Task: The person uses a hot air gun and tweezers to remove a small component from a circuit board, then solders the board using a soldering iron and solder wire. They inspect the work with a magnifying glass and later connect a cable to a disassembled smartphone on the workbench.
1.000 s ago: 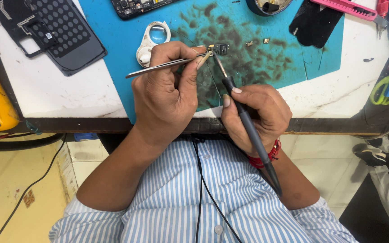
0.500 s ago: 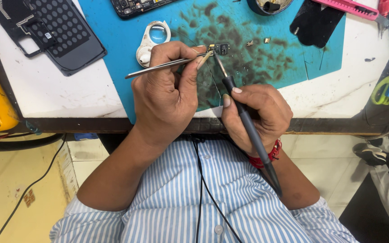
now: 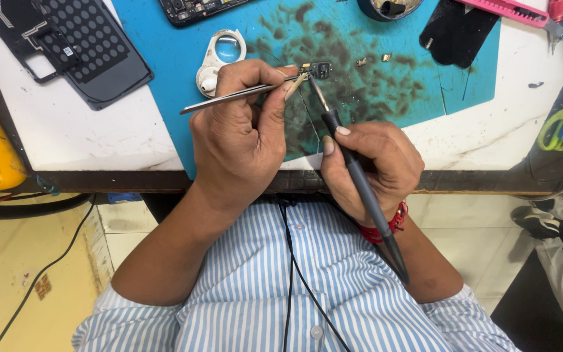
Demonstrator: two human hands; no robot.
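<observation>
Mat: blue silicone work mat (image 3: 425,85), stained dark at its centre, lies on the white bench top (image 3: 66,130); it serves as the landmark for all positions below.
Workpiece: small circuit board (image 3: 318,68) sits on the stained centre of the mat, where the heat-safe surface takes the work.
Left hand: left hand (image 3: 242,140) is closed on metal tweezers (image 3: 236,96); the tips reach the board's near edge, apparently to pin it in place.
Right hand: right hand (image 3: 373,166) is clamped pen-style on a soldering iron (image 3: 353,176); the tip meets the board from the mat's near side, and the grip low on the handle suggests fine control.
Hand spacing: both hands rest side by side at the mat's near edge, nearly touching, which steadies both tools.
Loupe: white magnifier (image 3: 219,55) lies on the mat just left of the board, close to the left hand.
Phone back cover: dark perforated cover (image 3: 86,49) lies off the mat's left edge, away from the heat.
Cutter: pink utility knife (image 3: 509,8) lies at the mat's far right corner.
</observation>
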